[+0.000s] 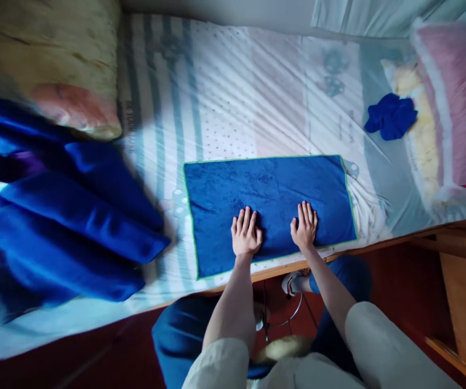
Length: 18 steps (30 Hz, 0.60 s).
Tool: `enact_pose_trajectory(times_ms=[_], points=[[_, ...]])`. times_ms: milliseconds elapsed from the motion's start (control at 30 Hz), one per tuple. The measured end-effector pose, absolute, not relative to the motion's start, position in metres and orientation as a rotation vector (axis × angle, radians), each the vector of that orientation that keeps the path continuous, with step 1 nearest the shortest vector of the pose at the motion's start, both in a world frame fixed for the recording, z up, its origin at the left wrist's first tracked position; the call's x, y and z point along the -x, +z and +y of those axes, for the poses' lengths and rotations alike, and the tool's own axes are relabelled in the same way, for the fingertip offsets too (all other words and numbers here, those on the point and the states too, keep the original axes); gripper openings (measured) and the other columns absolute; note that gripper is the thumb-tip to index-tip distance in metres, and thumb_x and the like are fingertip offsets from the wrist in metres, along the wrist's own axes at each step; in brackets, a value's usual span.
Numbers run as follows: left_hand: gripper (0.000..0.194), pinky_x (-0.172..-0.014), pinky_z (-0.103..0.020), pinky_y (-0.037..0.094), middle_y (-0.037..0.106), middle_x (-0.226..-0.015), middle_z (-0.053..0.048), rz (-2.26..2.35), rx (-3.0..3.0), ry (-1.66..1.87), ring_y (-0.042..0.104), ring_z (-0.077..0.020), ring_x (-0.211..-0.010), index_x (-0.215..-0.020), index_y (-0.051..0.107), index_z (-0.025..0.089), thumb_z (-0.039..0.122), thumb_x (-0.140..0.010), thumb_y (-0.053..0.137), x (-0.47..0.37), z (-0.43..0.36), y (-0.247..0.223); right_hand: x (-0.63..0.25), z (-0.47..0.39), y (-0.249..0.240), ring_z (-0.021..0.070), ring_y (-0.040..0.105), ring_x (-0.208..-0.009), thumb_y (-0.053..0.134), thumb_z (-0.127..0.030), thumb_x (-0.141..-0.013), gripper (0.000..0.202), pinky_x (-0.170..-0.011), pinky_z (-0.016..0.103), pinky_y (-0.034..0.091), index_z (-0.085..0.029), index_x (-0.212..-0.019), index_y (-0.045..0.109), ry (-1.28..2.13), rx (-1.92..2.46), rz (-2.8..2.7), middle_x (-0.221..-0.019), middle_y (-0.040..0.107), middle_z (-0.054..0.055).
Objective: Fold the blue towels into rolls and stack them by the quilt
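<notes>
A blue cloth (273,183) with a thin green edge lies spread out on the bed, close to its front edge. My left hand (246,233) rests palm down on the lower middle of the cloth, fingers pointing away from me. To the right, my right hand (305,226) lies flat on the same cloth with the thumb spread out. Neither hand holds anything. Light wrinkles and darker patches show on the cloth's surface.
Large blue fabric (79,216) is heaped on the left, below a yellowish pillow (46,59). A small crumpled blue cloth (392,116) lies at the right beside a pink pillow (464,102). The patterned sheet (225,108) has creases. A wooden bed edge (281,270) runs along the front.
</notes>
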<state>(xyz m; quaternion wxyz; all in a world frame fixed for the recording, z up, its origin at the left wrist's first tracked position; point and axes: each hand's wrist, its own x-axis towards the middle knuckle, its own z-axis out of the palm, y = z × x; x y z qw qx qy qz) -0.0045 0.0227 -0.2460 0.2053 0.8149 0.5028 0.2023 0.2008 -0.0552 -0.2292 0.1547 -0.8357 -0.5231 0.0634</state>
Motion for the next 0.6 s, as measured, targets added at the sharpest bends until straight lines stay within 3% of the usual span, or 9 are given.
enact_pose_trajectory(times_ms=[200,333,433,600], points=[[0.062,-0.128,-0.056,0.020,0.039,-0.164,-0.011,1.364,-2.222,0.598,0.034,-0.0321,-0.154,-0.154,0.050,0.020,0.027,-0.092,0.050,0.004,0.023,-0.247,-0.186,-0.047,-0.220,0.0275,0.028,-0.157,0.036,-0.030,-0.103,0.060,-0.128,0.057,0.021,-0.017,-0.162,0.034,0.241,2.417,-1.503,-0.167,0.034,0.014],[0.063,-0.127,-0.055,0.022,0.039,-0.164,-0.011,1.368,-2.226,0.612,0.035,-0.0322,-0.153,-0.155,0.049,0.021,0.027,-0.092,0.050,0.004,0.023,-0.246,-0.175,-0.029,-0.218,0.0236,0.023,-0.159,0.039,-0.030,-0.103,0.063,-0.130,0.052,0.017,-0.018,-0.163,0.030,0.363,2.177,-1.898,-0.168,0.033,0.010],[0.062,-0.127,-0.055,0.023,0.042,-0.163,-0.011,1.373,-2.236,0.631,0.037,-0.0319,-0.153,-0.154,0.050,0.022,0.026,-0.092,0.050,0.004,0.023,-0.246,-0.216,-0.021,-0.218,0.0210,0.026,-0.158,0.041,-0.035,-0.103,0.063,-0.131,0.045,0.018,-0.017,-0.163,0.032,0.412,2.093,-2.083,-0.166,0.038,0.010],[0.061,-0.127,-0.054,0.022,0.042,-0.163,-0.011,1.368,-2.221,0.628,0.037,-0.0318,-0.153,-0.153,0.051,0.021,0.026,-0.092,0.050,0.003,0.023,-0.245,-0.339,-0.023,-0.213,0.0247,0.027,-0.157,0.028,-0.037,-0.106,0.062,-0.129,0.049,0.023,-0.009,-0.161,0.034,0.191,2.604,-1.588,-0.167,0.034,0.016]])
